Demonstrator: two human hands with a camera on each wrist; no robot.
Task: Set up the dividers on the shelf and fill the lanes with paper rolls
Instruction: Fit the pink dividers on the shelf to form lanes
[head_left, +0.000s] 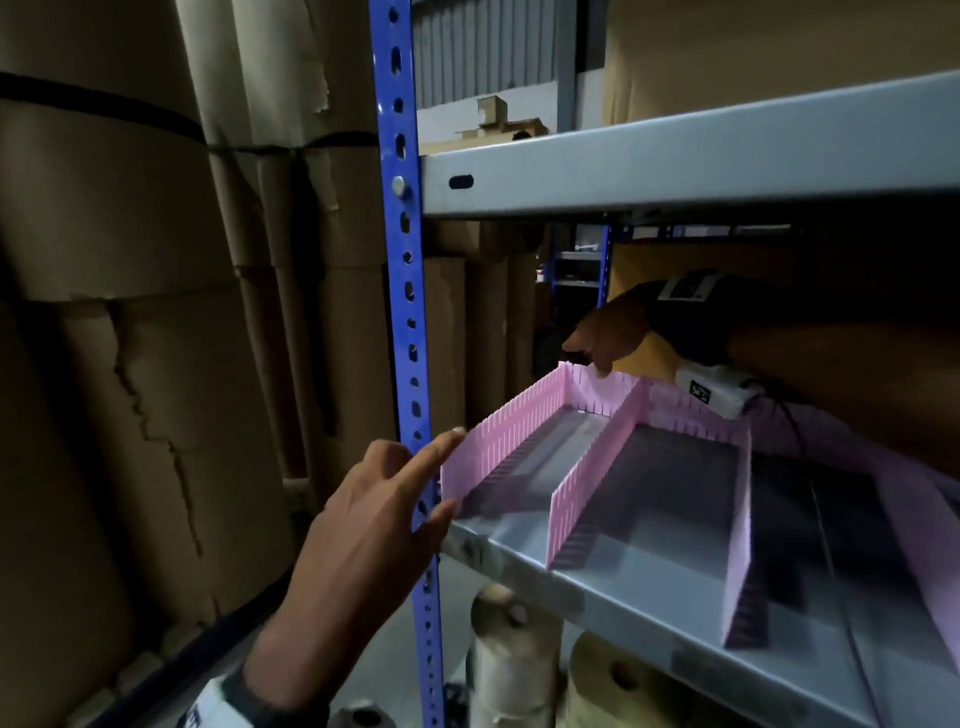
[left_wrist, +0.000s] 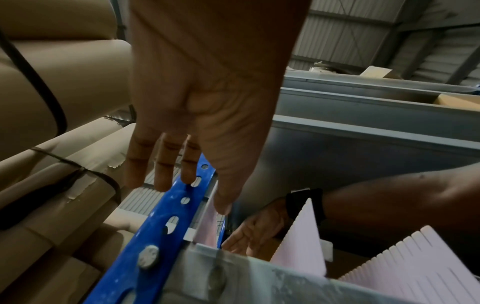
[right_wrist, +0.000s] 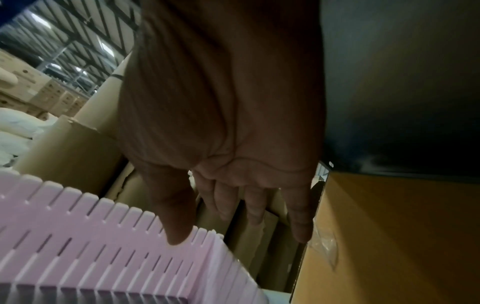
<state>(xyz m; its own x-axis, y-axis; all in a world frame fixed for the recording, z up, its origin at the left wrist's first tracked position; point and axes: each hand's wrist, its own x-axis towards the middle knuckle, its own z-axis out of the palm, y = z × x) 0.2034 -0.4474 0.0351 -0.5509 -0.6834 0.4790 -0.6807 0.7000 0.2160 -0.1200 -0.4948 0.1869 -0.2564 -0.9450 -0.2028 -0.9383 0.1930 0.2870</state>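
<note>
I see a grey metal shelf (head_left: 623, 577) bolted to a blue perforated steel upright (head_left: 408, 291), with big brown paper rolls (head_left: 130, 312) stacked to its left. On the shelf stand pink slotted plastic dividers (head_left: 587, 467): one along the back, others running front to back, forming lanes with nothing in them. My left hand (head_left: 363, 525) rests straight, released fingers (head_left: 436, 457) and thumb against the front end of the leftmost divider. My right hand (head_left: 605, 332) reaches deep inside, fingers relaxed, thumb touching the back divider's top edge.
</note>
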